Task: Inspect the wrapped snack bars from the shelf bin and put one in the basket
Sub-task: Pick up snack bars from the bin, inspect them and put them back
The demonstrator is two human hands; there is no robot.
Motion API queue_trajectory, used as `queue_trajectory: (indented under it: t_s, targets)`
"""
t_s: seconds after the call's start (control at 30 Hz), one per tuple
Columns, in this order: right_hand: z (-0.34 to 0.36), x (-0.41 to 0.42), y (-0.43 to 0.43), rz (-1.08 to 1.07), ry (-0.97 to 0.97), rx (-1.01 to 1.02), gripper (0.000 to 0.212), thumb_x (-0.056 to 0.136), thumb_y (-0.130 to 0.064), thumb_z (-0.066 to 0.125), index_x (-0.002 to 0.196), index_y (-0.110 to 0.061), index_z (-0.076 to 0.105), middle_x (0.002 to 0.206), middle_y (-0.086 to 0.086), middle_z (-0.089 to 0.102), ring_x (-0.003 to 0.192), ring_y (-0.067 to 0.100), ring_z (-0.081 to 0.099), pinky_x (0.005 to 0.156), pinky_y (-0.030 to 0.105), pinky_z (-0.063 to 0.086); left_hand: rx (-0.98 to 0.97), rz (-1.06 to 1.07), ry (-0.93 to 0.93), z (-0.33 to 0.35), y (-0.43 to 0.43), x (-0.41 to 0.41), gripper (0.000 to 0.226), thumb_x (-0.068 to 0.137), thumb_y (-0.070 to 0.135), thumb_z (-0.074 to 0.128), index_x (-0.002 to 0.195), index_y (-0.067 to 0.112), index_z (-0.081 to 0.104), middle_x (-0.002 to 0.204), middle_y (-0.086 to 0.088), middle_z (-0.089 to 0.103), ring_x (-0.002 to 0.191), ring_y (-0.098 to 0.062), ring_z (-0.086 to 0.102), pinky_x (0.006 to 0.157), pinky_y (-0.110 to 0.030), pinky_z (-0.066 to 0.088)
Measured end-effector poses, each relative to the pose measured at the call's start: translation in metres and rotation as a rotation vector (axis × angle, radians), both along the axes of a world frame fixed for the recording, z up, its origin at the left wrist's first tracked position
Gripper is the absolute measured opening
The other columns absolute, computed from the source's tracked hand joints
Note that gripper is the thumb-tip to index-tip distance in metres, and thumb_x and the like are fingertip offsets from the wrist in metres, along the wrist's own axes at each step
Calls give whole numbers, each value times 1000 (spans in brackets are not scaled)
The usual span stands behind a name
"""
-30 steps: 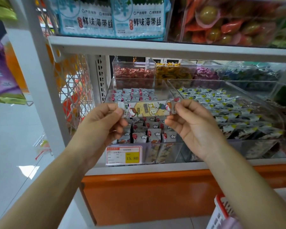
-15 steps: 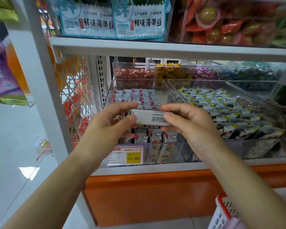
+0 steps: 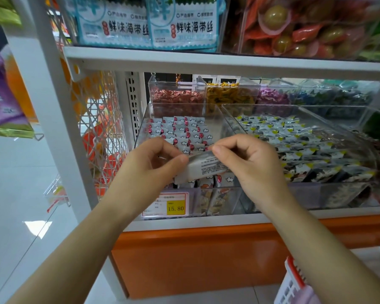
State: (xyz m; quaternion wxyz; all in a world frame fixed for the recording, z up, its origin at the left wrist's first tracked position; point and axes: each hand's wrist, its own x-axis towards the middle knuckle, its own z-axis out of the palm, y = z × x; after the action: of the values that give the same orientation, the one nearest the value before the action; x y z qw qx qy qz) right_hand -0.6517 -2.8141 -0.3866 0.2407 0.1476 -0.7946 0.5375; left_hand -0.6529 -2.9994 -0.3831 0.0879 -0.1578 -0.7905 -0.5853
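One snack bar (image 3: 206, 168) | left fingers (image 3: 177, 160), right fingers (image 3: 220, 150) both pinching it | one basket (image 3: 291, 287)

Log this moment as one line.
phase: inspect | left hand: pinches bar | right hand: pinches bar | bar: text side up, by bin | basket: lower right

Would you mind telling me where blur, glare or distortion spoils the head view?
Head view: the snack bar between left hand and right hand is blurred, its print unreadable; glare sits on the floor; the shelf post leans from wide-angle distortion.
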Motion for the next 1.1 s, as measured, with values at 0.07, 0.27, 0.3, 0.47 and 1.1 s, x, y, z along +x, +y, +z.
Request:
queue_trajectory:
  t_s: [0.07, 0.27, 0.3, 0.47, 1.1]
  targets:
    - [1, 1, 0, 22, -6, 11, 7, 86, -16, 64, 82, -16, 70, 79, -3, 69, 73, 5, 63, 65, 14, 49, -54, 18, 15, 2, -3, -1, 11, 80, 31, 65, 74, 22, 67, 75, -1, 69, 72, -23, 65, 63, -35, 55]
    - [2, 2, -2, 121, -61, -29, 10, 86, -10, 63, 79, -11, 70, 70, -8, 68, 61, -2, 61, 53, 8, 45, -198, 31, 99, 8, -12, -4, 11, 82, 22, 65, 72, 20, 69, 67, 12, 69, 55, -2, 64, 47, -9, 47]
    - [2, 3, -2, 136, -73, -49, 11, 86, -9, 63, 78, -9, 69, 67, -9, 68, 59, -3, 61, 51, 7, 44, -192, 31, 97, 8, -13, -5, 11, 81, 21, 65, 71, 21, 69, 65, 12, 68, 53, -2, 63, 46, -7, 44]
    - [2, 2, -3, 133, -89, -80, 12, 86, -11, 63, 76, -12, 70, 65, -8, 67, 58, 0, 61, 52, 11, 46, -214, 53, 116, 7, -18, -9, 13, 77, 32, 65, 67, 24, 69, 62, -4, 65, 50, -7, 55, 46, -10, 43]
    - [14, -3, 16, 277, -500, -228, 16, 81, -13, 64, 68, -5, 69, 67, 2, 71, 65, 18, 70, 49, 28, 57, -222, -135, 8, 3, -14, -5, 15, 82, 26, 63, 93, 37, 63, 86, 11, 69, 74, -8, 66, 66, -21, 55]
